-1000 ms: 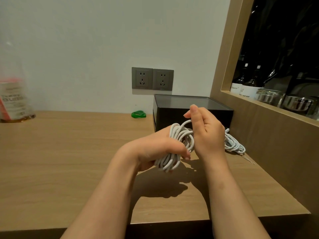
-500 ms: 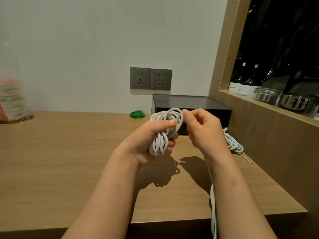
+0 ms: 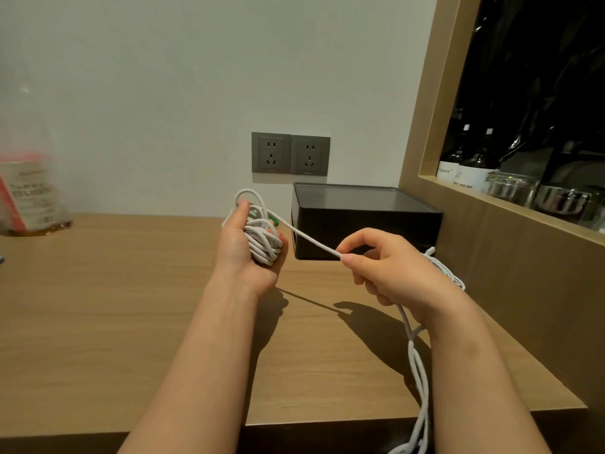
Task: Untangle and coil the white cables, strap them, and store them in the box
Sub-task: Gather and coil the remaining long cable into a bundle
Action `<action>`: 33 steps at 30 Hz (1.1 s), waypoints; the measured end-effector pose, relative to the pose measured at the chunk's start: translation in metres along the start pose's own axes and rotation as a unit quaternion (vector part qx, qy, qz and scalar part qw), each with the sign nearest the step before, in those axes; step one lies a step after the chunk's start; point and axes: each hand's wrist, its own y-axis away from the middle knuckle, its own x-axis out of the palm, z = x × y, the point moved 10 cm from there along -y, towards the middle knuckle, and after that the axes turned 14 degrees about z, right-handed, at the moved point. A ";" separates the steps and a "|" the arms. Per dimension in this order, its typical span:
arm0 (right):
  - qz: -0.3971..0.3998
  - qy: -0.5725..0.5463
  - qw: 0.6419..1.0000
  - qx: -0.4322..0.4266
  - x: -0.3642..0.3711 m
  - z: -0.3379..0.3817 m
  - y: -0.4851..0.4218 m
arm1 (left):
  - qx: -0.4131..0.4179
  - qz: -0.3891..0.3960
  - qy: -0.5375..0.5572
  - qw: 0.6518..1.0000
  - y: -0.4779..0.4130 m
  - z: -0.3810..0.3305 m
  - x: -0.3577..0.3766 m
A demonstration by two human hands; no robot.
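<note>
1. Spanning the view from left to right, the wooden table [image 3: 114, 322] meets a pale wall at its far edge.
2. Recessed shelf [image 3: 458, 194], far right, wood-framed; dark bottles and glass jars stand in it.
3. Black box [image 3: 366, 224], on the table at the far right, against the wall; its top is dark and glossy.
4. Blurred bottle [image 3: 29, 194], far left, with a red-and-white label.
5. Right hand [image 3: 393, 273], held just in front of the box; thumb and forefinger pinch a taut strand [image 3: 311, 239], and the remaining fingers [image 3: 370, 283] curl loosely over the same cable, which hangs past the table's near edge.
6. Left hand [image 3: 242, 253], raised above the table's centre; it grips the coiled white cable [image 3: 263, 240], the thumb pressing on the upper loops. The taut strand leaves this coil.
7. Second white cable [image 3: 448, 273], a loose bundle lying on the table, partly hidden behind the right hand.
8. Two grey wall sockets [image 3: 290, 154], above the box.
9. Green strap [image 3: 273, 221], mostly hidden behind the coil.
</note>
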 end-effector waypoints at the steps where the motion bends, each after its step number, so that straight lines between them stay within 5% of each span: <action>1: -0.018 0.016 1.000 -0.007 -0.003 0.003 0.000 | 0.011 -0.004 -0.002 1.000 0.000 -0.003 -0.001; 11: 0.036 0.114 0.992 -0.030 0.018 0.023 -0.001 | 0.038 -0.042 -0.027 0.998 0.003 -0.001 0.000; 20: 0.042 0.151 0.988 0.005 0.022 0.013 -0.006 | 0.020 0.032 -0.012 0.999 0.000 0.003 0.014; 25: 0.118 0.132 0.984 0.008 0.037 0.015 -0.003 | 0.082 -0.036 -0.094 0.992 -0.001 -0.012 0.002; 30: 0.187 0.106 0.976 0.035 0.046 0.009 0.001 | 0.240 -0.112 -0.176 0.948 0.017 -0.053 -0.004; 33: 0.173 0.089 0.980 0.049 0.035 0.000 0.005 | 0.337 -0.186 -0.393 0.835 0.047 -0.083 0.010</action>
